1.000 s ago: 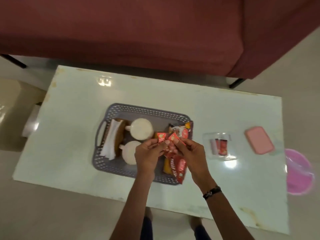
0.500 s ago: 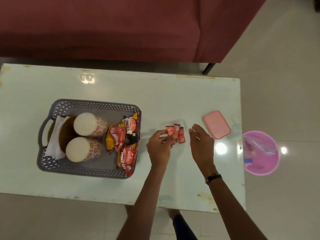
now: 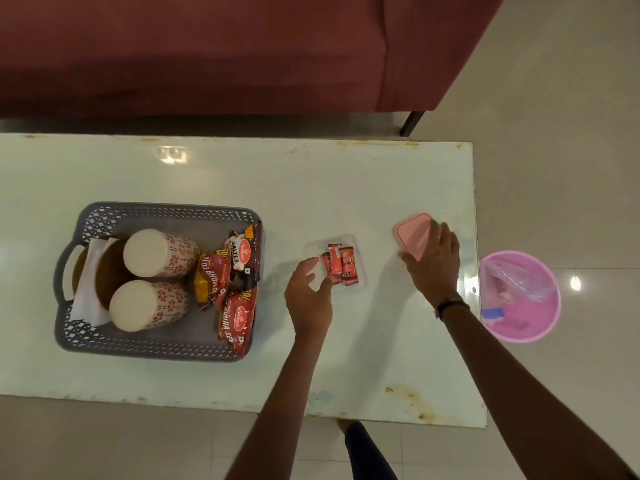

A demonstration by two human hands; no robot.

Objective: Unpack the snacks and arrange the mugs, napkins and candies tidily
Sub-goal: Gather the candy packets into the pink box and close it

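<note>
Sofa [image 3: 207,53] along the far side; white table [image 3: 242,174] in front of it; pink bin [image 3: 519,296] on the floor off the table's right end.

Grey basket [image 3: 104,216] on the table's left part. In it: two mugs [image 3: 159,254] on their sides, napkins [image 3: 86,289] by the left handle, snack packs [image 3: 228,275] against the right wall. None unpacked yet.

Clear tub [image 3: 349,240] mid-table holds the candies [image 3: 341,265], several red sachets lying loosely together. Pink lid [image 3: 412,237] lies well to its right.

Right hand [image 3: 433,268] spread over the lid, fingers on its near edge; whether it grips yet, cannot tell. Left hand [image 3: 308,296] at the tub's left rim, fingers loosely curled, empty as far as shows.

Step in hand, likely: close the tub. To do it well: left hand steadies the tub by its rim; sachets pushed flat so none overhang; lid brought over square, corners aligned, pressed along the edges. Tub looks light and may skid on the glossy top.
</note>
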